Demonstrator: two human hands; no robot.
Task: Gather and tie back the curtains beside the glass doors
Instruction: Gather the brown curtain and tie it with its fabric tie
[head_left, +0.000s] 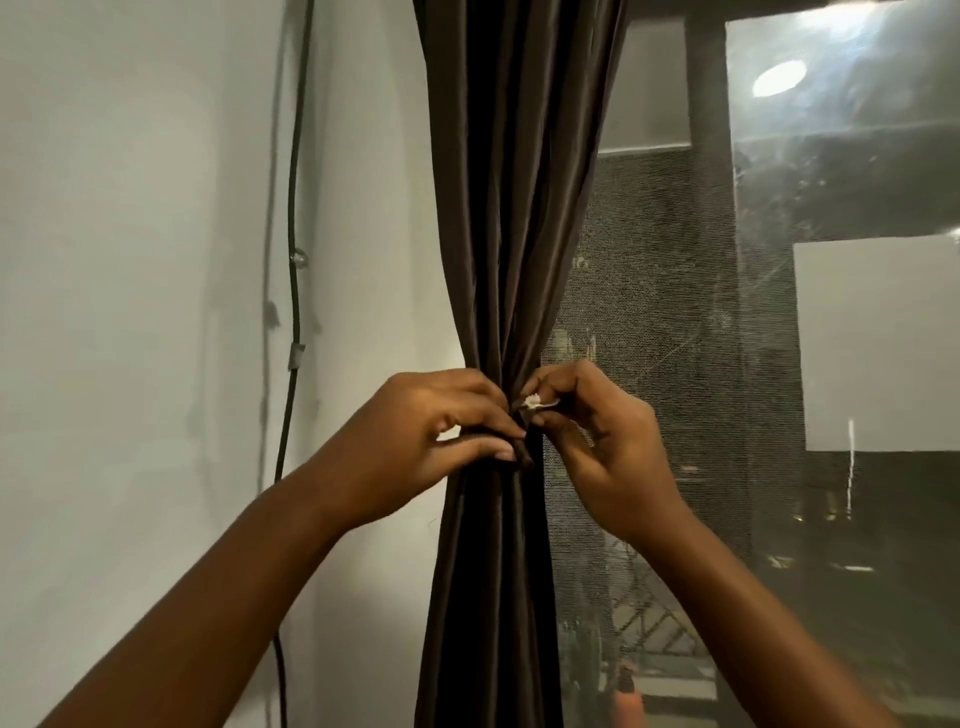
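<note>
Brown satin curtain (511, 208) hangs bunched between wall (130, 260) and glass door (831, 364) while our left hand (415, 441) pinches its dark tie-back (522, 457) and our right hand (597, 431) pinches the tie's white-tipped end (535, 401).

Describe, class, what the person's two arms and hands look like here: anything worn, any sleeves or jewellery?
Both forearms are bare as far as the frame shows: no sleeves in view. The left hand and right hand wear no gloves, and no rings, watch or bracelets show. The nails look short and unpainted.
</note>
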